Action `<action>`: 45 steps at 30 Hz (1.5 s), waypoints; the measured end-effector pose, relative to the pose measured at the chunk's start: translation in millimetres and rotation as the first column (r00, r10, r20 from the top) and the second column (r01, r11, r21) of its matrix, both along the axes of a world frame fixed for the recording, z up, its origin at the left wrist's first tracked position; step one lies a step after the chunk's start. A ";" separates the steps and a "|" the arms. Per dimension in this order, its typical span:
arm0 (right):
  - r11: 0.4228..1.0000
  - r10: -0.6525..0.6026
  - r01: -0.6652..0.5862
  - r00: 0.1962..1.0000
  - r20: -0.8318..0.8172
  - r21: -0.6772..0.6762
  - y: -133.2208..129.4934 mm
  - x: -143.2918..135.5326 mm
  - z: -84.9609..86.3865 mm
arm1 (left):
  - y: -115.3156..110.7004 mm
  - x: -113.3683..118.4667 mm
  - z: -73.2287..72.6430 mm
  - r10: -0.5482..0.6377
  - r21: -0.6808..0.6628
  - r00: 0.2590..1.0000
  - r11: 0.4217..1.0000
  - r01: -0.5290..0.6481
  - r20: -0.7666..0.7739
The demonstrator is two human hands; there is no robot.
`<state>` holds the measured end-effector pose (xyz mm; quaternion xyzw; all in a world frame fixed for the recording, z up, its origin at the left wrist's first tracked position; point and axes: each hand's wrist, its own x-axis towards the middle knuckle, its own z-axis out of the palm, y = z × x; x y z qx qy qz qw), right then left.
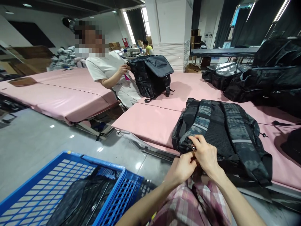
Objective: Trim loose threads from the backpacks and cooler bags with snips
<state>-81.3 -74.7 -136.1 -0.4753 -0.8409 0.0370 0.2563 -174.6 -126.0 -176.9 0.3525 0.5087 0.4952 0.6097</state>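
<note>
A black and grey camouflage backpack [213, 125] lies on the pink-covered table, its two shoulder straps facing up. At its near left corner my two hands are close together. My right hand [207, 155] is closed, thumb and index finger pinching a small dark piece with a shiny metal part [193, 147]; its exact kind is hard to make out. Just below and left of it, my left hand [182, 168] is closed with its fingers bent against the backpack's edge. What lies inside the left fingers is hidden.
A blue plastic crate [124, 171] with a dark bag [80, 197] inside stands at lower left. Across the pink table [155, 116], a person in white [103, 67] handles another backpack [150, 75]. More black bags [254, 81] are piled at right. Another pink table [70, 94] is at left.
</note>
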 end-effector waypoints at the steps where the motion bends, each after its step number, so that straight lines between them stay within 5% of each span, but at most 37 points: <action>1: 1.000 -0.005 0.002 0.994 -0.109 -0.030 2.3 4.4 -3.4 | -5.5 -6.5 5.2 -0.027 0.024 0.999 0.999 0.027 -0.025; 3: 0.989 -0.066 0.008 0.915 -0.399 -0.147 4.3 15.9 -5.4 | -12.7 -17.3 20.1 -0.029 0.095 0.998 0.995 0.034 -0.057; 5: 0.948 -0.205 -0.006 0.753 -0.626 -0.317 3.9 25.0 -0.9 | -11.3 -22.2 38.3 0.066 0.203 0.994 0.978 -0.046 -0.089; 8: 0.860 -0.404 -0.054 0.537 -0.741 -0.508 0.9 29.6 10.5 | 5.7 -14.7 59.2 0.169 0.366 0.972 0.925 -0.100 -0.161; 11: 0.830 -0.469 -0.089 0.422 -0.776 -0.551 -2.5 30.9 16.7 | 25.7 3.7 64.1 0.112 0.356 0.990 0.932 -0.073 -0.090; 14: 0.844 -0.463 -0.042 0.447 -0.766 -0.534 -4.0 40.6 17.0 | 36.4 17.8 60.1 0.110 0.276 0.993 0.954 -0.117 0.040; 20: 0.953 -0.301 0.266 0.880 -0.367 -0.142 -8.2 80.3 21.1 | 43.7 18.6 58.9 0.137 0.128 0.982 0.980 -0.153 0.127; 23: 0.954 -0.283 0.299 0.928 -0.244 0.031 -13.0 88.4 22.6 | 44.7 18.6 62.6 0.138 0.105 0.981 0.983 -0.152 0.133; 27: 0.937 -0.097 0.170 0.966 -0.238 0.304 -15.1 84.2 20.8 | 42.5 22.2 65.5 0.121 0.101 0.986 0.986 -0.132 0.116; 30: 0.917 -0.037 0.108 0.982 -0.188 0.384 -11.2 79.2 15.5 | 41.7 26.2 61.6 0.109 0.105 0.992 0.988 -0.115 0.065; 34: 0.975 -0.054 0.126 0.932 -0.358 0.183 -4.2 90.4 8.6 | 42.6 28.3 54.8 0.049 0.091 0.999 0.995 -0.050 0.006; 37: 0.949 -0.282 0.303 0.707 -0.648 -0.083 -4.6 130.4 9.5 | 38.7 11.5 57.6 0.042 0.212 0.982 0.977 -0.002 -0.184; 40: 0.842 -0.451 0.499 0.440 -0.776 -0.206 -16.4 187.7 9.3 | 30.4 -26.7 62.1 0.218 0.445 0.858 0.895 0.014 -0.465; 43: 0.776 -0.523 0.589 0.402 -0.752 -0.225 -34.6 228.4 -3.9 | 18.5 -56.4 59.0 0.435 0.529 0.661 0.846 -0.067 -0.612; 45: 0.765 -0.559 0.593 0.419 -0.715 -0.251 -42.5 235.4 -18.5 | 7.9 -53.0 52.8 0.485 0.566 0.604 0.821 -0.067 -0.633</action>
